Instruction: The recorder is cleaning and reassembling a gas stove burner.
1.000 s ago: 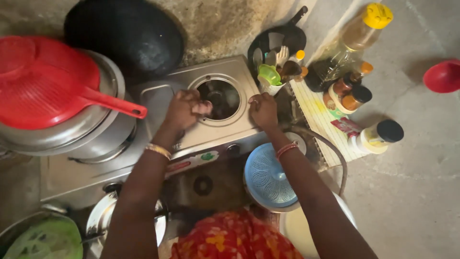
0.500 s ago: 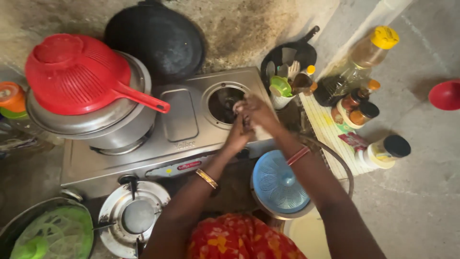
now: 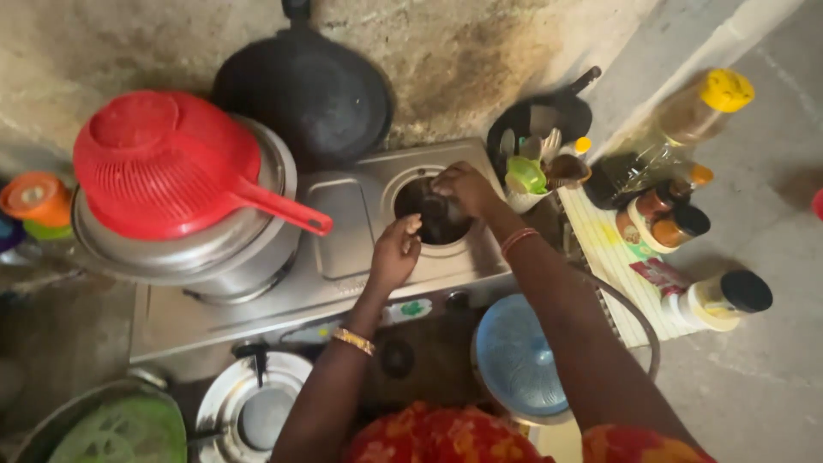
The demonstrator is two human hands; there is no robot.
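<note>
Seeing both hands over the right burner (image 3: 433, 210) of the steel two-burner stove (image 3: 343, 249). Right hand (image 3: 463, 187) sits on the burner's far rim, fingers curled down onto the dark burner head; can't tell if it's actually gripping it. Left hand (image 3: 396, 253) rests at the near-left edge of the same burner, fingers loosely together and bent, holding nothing I can make out. Left of the left hand: steel pot (image 3: 197, 249) with a red colander (image 3: 163, 167) on top. Beyond the hands: black pan (image 3: 300, 90) against the wall. Right of the right hand: green cup (image 3: 525, 176), then condiment bottles (image 3: 673, 219). Below the right forearm: blue lid (image 3: 514, 360).
</note>
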